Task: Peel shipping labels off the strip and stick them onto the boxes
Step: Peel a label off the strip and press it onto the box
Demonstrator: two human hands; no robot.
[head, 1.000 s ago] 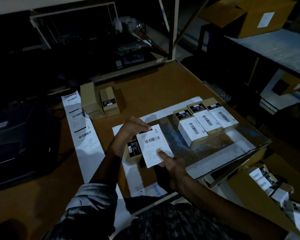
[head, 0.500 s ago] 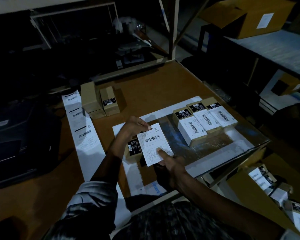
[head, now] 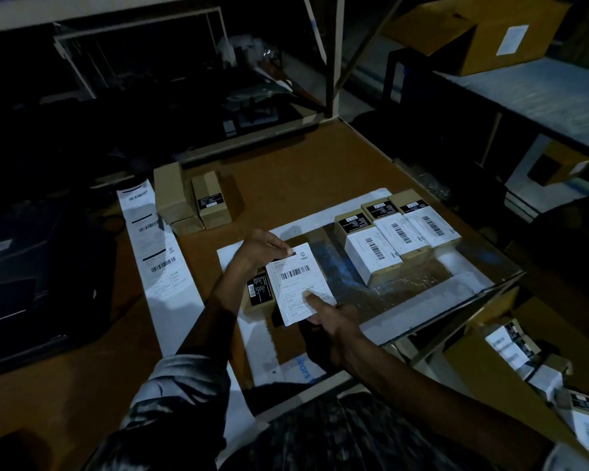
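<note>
A white shipping label [head: 296, 277] lies over a small brown box [head: 259, 291] with a black sticker near the table's front. My left hand [head: 264, 248] pinches the label's top left corner. My right hand [head: 334, 321] holds its lower right corner, thumb on the face. Three labelled boxes [head: 398, 237] stand in a row to the right. The label strip [head: 157, 246] runs along the table's left side, with several labels on it. A few unlabelled boxes [head: 193, 198] stand at the strip's far end.
The brown table [head: 286, 171] carries a scuffed glossy mat [head: 405, 283] bordered by white paper. A dark printer [head: 38, 273] sits at the left. An open carton [head: 524, 355] of labelled boxes stands below the table's right edge. Shelves and a large carton [head: 483, 28] lie behind.
The label and both hands have barely shifted; my right thumb has slid slightly up on the label's lower part.
</note>
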